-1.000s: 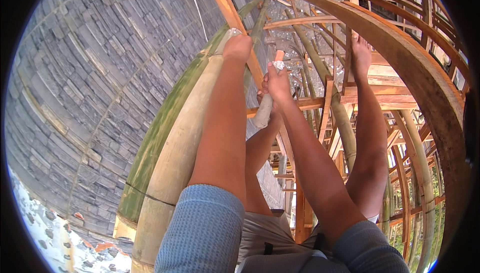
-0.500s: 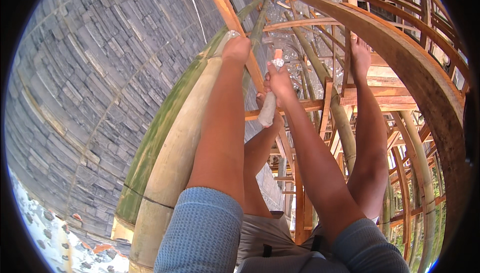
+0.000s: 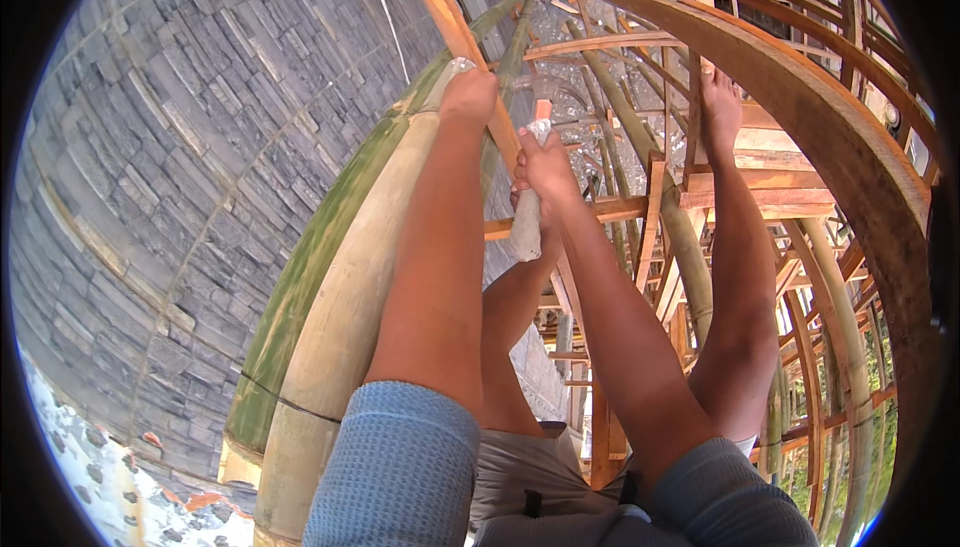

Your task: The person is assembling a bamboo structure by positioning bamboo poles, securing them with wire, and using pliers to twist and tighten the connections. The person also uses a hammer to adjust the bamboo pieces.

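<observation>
My left hand (image 3: pixel 468 95) is closed beside the orange-brown wooden plank (image 3: pixel 440 2) and the top of the pale bamboo pole (image 3: pixel 345 287). Its fingers are mostly hidden, and a bit of crinkled whitish stuff (image 3: pixel 461 65) pokes out past it. Wrapped in my right hand (image 3: pixel 548 167) is a whitish-grey stick-shaped tool (image 3: pixel 526 227), its thick end hanging toward me. At the tool's far end show a crumpled white wrap and an orange-brown tip (image 3: pixel 543 109). This hand is just right of the plank; whether they touch I cannot tell.
A green bamboo pole (image 3: pixel 300 317) leans alongside the pale one, tied to it by dark wire. On the left rises a grey stone-clad wall (image 3: pixel 180 167). My bare foot (image 3: pixel 720 112) rests on timber; a big curved beam (image 3: pixel 800 97) arches right, above wood and bamboo scaffolding (image 3: pixel 765 187).
My right hand has moved slightly left with the stick-shaped tool, closer to the plank, and the tool stands more upright. My left hand stays nearly in place.
</observation>
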{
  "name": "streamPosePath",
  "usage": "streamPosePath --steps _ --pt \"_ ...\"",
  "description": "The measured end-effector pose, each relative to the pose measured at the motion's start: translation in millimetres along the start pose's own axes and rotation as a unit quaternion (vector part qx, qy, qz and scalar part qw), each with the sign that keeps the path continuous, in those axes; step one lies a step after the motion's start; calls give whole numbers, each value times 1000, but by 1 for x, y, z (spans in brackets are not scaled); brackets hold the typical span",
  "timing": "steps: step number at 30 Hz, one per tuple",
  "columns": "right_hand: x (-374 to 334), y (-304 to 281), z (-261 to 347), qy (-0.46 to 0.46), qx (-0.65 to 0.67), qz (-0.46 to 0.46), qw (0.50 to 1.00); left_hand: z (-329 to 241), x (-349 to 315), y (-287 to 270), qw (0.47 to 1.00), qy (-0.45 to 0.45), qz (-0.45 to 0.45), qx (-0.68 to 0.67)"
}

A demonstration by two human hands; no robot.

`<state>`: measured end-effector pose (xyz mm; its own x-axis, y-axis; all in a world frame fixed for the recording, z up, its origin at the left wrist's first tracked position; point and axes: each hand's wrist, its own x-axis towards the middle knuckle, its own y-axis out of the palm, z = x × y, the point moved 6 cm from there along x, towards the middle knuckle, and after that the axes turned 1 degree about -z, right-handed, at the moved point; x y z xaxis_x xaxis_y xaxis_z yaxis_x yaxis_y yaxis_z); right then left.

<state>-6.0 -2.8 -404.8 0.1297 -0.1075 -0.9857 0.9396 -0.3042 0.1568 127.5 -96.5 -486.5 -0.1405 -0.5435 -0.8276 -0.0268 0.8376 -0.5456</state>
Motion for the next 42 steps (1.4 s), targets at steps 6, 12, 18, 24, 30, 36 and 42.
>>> streamPosePath --steps 6,12,18,24,30,36,42 --pt "2 -5 3 -41 72 -41 996 -2 -6 -7 999 7 -24 -22" --pt "-3 -11 3 -59 29 -53 996 -3 -4 -4 999 0 -12 -30" --pt "-1 -11 1 -93 149 -154 972 4 1 2 999 4 -32 -37" --pt "2 -17 7 -81 102 -81 988 -3 -3 -7 999 5 -16 -30" --pt "-15 -13 11 -57 26 -73 995 0 -3 -2 1000 -2 -1 -11" --pt "-9 -14 0 -20 -29 -47 998 0 -2 -7 999 2 -6 -39" --pt "-2 -17 -1 -71 8 -48 996 2 0 -5 999 -1 -13 -32"
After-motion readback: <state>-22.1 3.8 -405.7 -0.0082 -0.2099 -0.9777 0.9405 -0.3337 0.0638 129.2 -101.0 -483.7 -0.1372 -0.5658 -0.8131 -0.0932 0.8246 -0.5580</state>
